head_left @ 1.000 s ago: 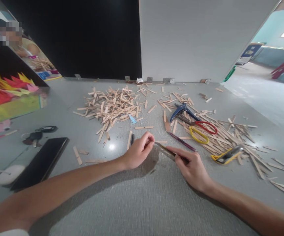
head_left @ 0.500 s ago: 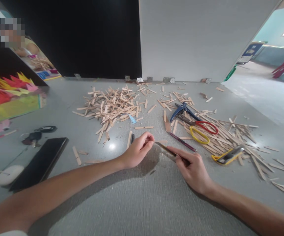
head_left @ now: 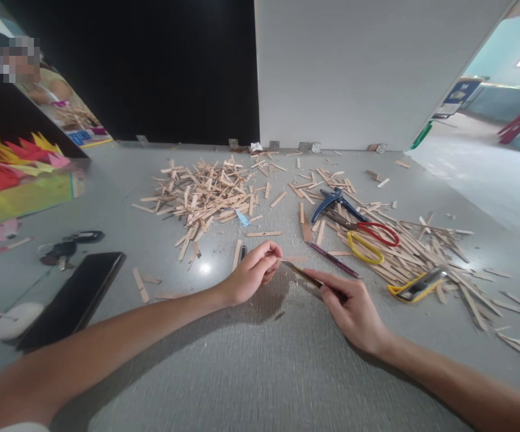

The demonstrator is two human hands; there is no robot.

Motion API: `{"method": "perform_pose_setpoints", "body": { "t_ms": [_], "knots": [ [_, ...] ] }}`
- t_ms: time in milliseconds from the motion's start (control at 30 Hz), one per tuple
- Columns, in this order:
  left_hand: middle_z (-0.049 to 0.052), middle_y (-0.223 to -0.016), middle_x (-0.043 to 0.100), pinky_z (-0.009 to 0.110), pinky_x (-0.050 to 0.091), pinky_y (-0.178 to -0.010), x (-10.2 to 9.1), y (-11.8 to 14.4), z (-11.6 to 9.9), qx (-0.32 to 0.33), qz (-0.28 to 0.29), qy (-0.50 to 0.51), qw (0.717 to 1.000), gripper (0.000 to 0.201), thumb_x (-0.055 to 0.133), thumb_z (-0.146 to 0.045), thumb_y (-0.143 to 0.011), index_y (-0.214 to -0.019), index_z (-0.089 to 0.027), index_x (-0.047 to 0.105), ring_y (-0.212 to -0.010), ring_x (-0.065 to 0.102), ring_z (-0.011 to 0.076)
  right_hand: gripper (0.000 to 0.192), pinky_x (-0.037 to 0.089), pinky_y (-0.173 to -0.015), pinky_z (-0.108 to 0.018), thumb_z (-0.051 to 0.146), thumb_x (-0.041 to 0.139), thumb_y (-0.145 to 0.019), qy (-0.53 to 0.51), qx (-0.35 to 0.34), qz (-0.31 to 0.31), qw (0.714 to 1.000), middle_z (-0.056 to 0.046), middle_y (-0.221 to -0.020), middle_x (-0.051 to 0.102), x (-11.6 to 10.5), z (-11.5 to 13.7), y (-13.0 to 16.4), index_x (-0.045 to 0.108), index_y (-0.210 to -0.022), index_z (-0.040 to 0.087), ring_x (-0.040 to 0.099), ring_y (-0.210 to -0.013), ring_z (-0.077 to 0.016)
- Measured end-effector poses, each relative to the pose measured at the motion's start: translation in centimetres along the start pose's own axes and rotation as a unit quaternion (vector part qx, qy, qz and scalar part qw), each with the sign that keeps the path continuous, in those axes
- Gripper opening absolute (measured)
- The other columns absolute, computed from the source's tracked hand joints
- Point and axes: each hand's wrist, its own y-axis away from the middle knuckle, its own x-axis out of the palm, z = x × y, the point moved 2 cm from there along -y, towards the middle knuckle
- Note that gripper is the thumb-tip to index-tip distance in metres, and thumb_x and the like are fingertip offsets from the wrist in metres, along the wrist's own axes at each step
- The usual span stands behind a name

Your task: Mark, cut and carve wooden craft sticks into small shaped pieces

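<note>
Left hand (head_left: 251, 276) pinches wooden stick (head_left: 292, 260) end; right hand (head_left: 352, 306) grips knife (head_left: 307, 276) near scissors (head_left: 370, 239). Almost unchanged since earlier; cutting continues.

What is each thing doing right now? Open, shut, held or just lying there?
Left hand: pinching a stick's tip.
Right hand: grip shut on blade.
Scissors: shut, lying on sticks.
Blue pliers: handles apart, lying.
Yellow cutter: lying.
Phone: screen dark, flat.
</note>
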Motion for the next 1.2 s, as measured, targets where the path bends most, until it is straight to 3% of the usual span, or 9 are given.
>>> {"method": "perform_pose_setpoints", "body": {
  "t_ms": [133, 433, 733, 1000, 1200],
  "knots": [
    [-0.01, -0.068, 0.032, 0.023, 0.02, -0.05, 0.0, -0.2, -0.2, -0.007, 0.004, 0.015, 1.0, 0.018, 0.05, -0.04, -0.099, -0.096, -0.024, 0.044, -0.051, 0.022, 0.0084, 0.048, 0.047, -0.052, -0.024, 0.027, 0.047, -0.097, 0.004, -0.002, 0.0, 1.0, -0.007, -0.076, 0.08, -0.1, 0.1, 0.0, 0.084, -0.125, 0.013, 0.061, -0.056, -0.016],
    [-0.009, -0.072, 0.038, 0.025, 0.023, -0.053, 0.0, 0.1, -0.2, 0.014, -0.012, -0.014, 1.0, 0.018, 0.051, -0.04, -0.103, -0.098, -0.023, 0.046, -0.055, 0.026, 0.0102, 0.052, 0.032, -0.043, -0.023, 0.028, 0.047, -0.094, 0.02, 0.022, -0.028, 0.999, 0.0, -0.053, 0.058, 0.0, 0.6, 0.0, 0.084, -0.123, 0.005, 0.034, -0.045, -0.0111],
    [-0.005, -0.076, 0.042, 0.029, 0.03, -0.06, 0.0, 0.7, -0.3, 0.044, -0.037, -0.166, 0.984, 0.017, 0.04, -0.036, -0.109, -0.103, -0.023, 0.049, -0.064, 0.036, 0.0147, 0.052, 0.03, -0.042, -0.021, 0.029, 0.048, -0.093, 0.012, 0.009, -0.036, 0.999, 0.002, -0.052, 0.051, 0.2, 0.8, -0.1, 0.085, -0.121, 0.006, 0.03, -0.045, -0.0102],
    [-0.006, -0.074, 0.041, 0.031, 0.031, -0.063, 0.2, 0.7, -0.6, 0.042, -0.043, -0.187, 0.98, 0.016, 0.039, -0.036, -0.108, -0.102, -0.024, 0.047, -0.065, 0.037, 0.016, 0.052, 0.03, -0.043, -0.022, 0.03, 0.048, -0.093, 0.019, 0.019, -0.035, 0.999, 0.002, -0.052, 0.05, 0.1, 0.7, 0.0, 0.085, -0.121, 0.007, 0.03, -0.045, -0.0108],
    [-0.005, -0.074, 0.042, 0.031, 0.032, -0.063, 0.2, 0.8, -0.6, 0.042, -0.04, -0.197, 0.979, 0.017, 0.038, -0.038, -0.108, -0.103, -0.024, 0.047, -0.064, 0.038, 0.016, 0.052, 0.032, -0.044, -0.022, 0.029, 0.048, -0.092, 0.028, 0.021, -0.033, 0.999, -0.001, -0.057, 0.059, 0.1, 0.5, -0.1, 0.086, -0.121, 0.009, 0.034, -0.047, -0.0109]
  ]
}}
